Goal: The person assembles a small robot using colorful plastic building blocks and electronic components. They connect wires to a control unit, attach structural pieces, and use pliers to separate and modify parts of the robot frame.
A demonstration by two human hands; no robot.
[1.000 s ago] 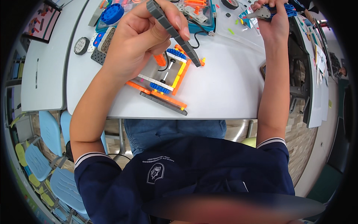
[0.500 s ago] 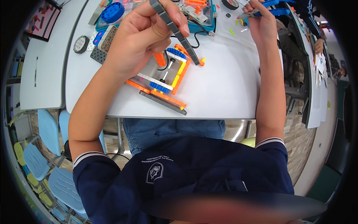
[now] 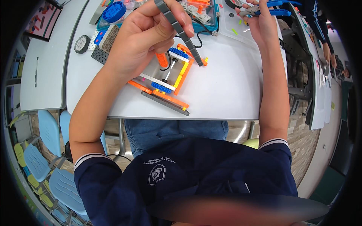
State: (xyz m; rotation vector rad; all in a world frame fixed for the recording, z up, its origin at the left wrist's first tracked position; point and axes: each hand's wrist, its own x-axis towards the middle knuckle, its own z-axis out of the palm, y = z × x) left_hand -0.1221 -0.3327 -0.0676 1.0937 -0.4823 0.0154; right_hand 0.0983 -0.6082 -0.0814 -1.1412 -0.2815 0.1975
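Observation:
My left hand [image 3: 139, 39] is closed, pinching a long dark grey building beam [image 3: 181, 34] that slants down toward the right. Beneath the beam lies a frame model [image 3: 169, 89] of white, orange and yellow beams, with blue gears [image 3: 161, 88] on its sides and a grey beam along its near edge. An orange piece [image 3: 162, 60] stands by the frame, partly covered by my left hand. Farther right, my right hand [image 3: 263, 26] holds a pair of pliers with blue handles [image 3: 278, 12] and grey jaws [image 3: 250, 11].
A teal-rimmed box [image 3: 215, 19] of parts stands at the back, with a black cable beside it. Left of it are a blue wheel [image 3: 114, 12], a black-tyred wheel [image 3: 82, 44] and a dark plate [image 3: 100, 55]. Small coloured pieces lie on a clear tray [image 3: 241, 32]. Another person's hand [image 3: 327, 52] shows far right.
The pliers have shifted in my right hand, which has turned and moved up a little. My left hand and the beam have moved very slightly. At far right, the other person's arms have moved.

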